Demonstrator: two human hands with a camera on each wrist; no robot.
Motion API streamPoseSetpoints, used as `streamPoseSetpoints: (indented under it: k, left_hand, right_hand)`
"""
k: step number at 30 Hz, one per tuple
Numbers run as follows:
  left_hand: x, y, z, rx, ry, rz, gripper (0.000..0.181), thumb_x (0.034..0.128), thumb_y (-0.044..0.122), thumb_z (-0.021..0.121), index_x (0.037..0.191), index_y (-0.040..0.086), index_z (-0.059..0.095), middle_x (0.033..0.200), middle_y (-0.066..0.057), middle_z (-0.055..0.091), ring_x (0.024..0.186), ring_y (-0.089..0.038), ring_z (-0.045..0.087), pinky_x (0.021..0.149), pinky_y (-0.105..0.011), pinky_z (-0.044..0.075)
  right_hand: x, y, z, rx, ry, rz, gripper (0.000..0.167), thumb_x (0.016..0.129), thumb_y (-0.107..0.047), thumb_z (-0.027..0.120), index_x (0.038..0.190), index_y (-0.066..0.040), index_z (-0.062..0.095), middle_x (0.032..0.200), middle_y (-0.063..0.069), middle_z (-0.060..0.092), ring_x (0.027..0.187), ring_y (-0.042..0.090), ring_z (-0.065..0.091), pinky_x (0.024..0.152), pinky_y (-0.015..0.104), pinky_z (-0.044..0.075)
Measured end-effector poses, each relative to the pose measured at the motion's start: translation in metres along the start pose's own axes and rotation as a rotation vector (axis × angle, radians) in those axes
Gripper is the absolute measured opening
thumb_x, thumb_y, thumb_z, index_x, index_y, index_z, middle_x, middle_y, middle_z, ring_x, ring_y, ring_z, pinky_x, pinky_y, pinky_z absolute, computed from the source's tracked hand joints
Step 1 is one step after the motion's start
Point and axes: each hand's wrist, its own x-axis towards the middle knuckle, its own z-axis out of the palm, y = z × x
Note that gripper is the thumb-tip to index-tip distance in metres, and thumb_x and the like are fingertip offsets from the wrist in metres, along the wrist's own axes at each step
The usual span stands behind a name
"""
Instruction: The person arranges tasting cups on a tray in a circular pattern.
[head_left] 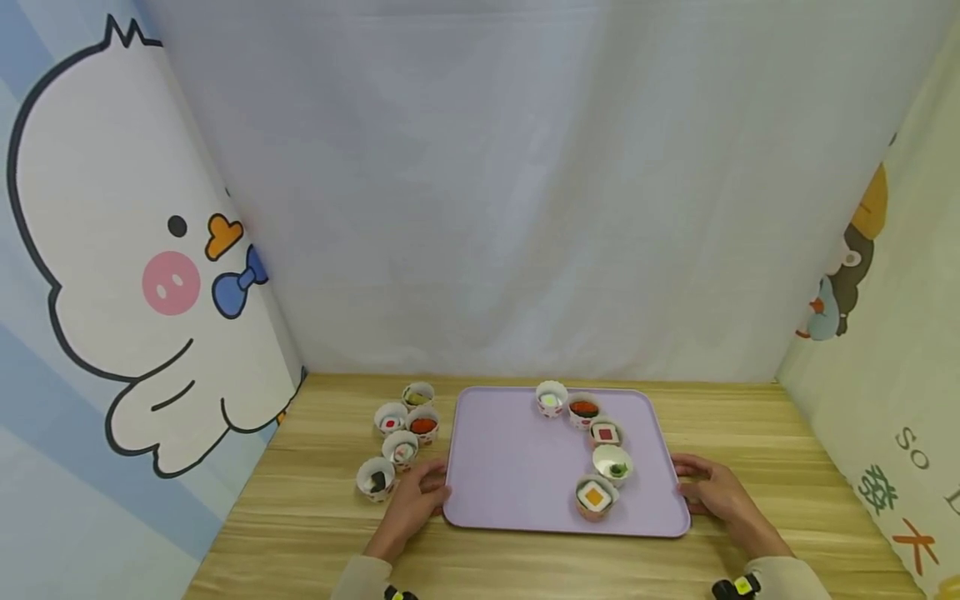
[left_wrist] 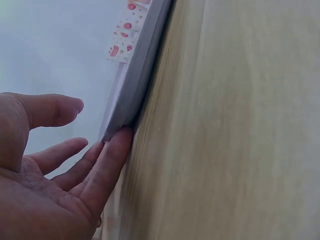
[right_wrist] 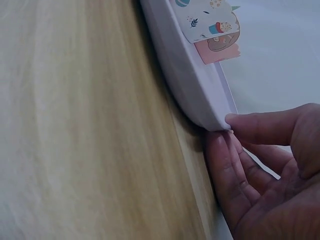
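Five cups (head_left: 595, 498) sitting on tray (head_left: 510, 475), five others (head_left: 401, 450) remaining on table (head_left: 315, 517). Right hand (head_left: 720, 493) pinching tray rim; left hand (head_left: 414, 502) touching opposite edge, thumb spread.

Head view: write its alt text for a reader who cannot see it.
A person's left hand and right hand touch opposite ends of a lilac tray on a wood-grain table. Five small filled cups stand in a bent line on the tray; five more cups stand left of it. Pale cloth hangs behind.
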Motion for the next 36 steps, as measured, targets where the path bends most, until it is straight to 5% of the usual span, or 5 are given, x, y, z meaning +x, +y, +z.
streamPoseSetpoints:
  k: [13,22,26,36]
  left_hand:
    - [-0.028,0.015,-0.003,0.134,0.027,0.131,0.049,0.0871,0.007,0.069,0.133,-0.003,0.055,0.131,-0.024,0.060,0.116,-0.040,0.061,0.084,-0.034,0.057]
    - [-0.043,0.031,-0.010,0.109,0.078,0.180,0.047,0.0868,0.005,0.071,0.131,0.002,0.057,0.130,-0.021,0.061,0.120,-0.038,0.059,0.083,-0.031,0.058]
    - [-0.050,0.040,-0.015,0.089,0.115,0.201,0.047,0.0865,0.003,0.071,0.132,0.004,0.057,0.130,-0.018,0.060,0.122,-0.036,0.057,0.085,-0.024,0.056]
    - [-0.056,0.044,-0.035,0.131,0.236,0.269,0.055,0.0850,0.008,0.075,0.135,0.010,0.053,0.132,-0.011,0.059,0.120,-0.023,0.056,0.094,-0.032,0.054]
  right_hand:
    - [0.000,0.002,0.001,0.008,-0.006,-0.015,0.062,0.084,0.007,0.062,0.142,0.008,0.041,0.115,0.011,0.062,0.082,0.010,0.064,0.067,0.032,0.058]
    - [0.001,0.003,0.001,-0.009,0.004,-0.005,0.061,0.085,0.007,0.063,0.143,0.008,0.041,0.127,0.025,0.053,0.084,0.011,0.063,0.068,0.032,0.058]
    - [0.001,0.003,0.001,-0.011,0.005,0.001,0.061,0.086,0.006,0.063,0.143,0.007,0.041,0.129,0.026,0.051,0.084,0.010,0.063,0.068,0.032,0.058]
    - [-0.001,0.001,0.001,-0.015,0.018,0.003,0.060,0.086,0.004,0.064,0.142,0.006,0.043,0.125,0.022,0.055,0.084,0.010,0.063,0.068,0.031,0.058]
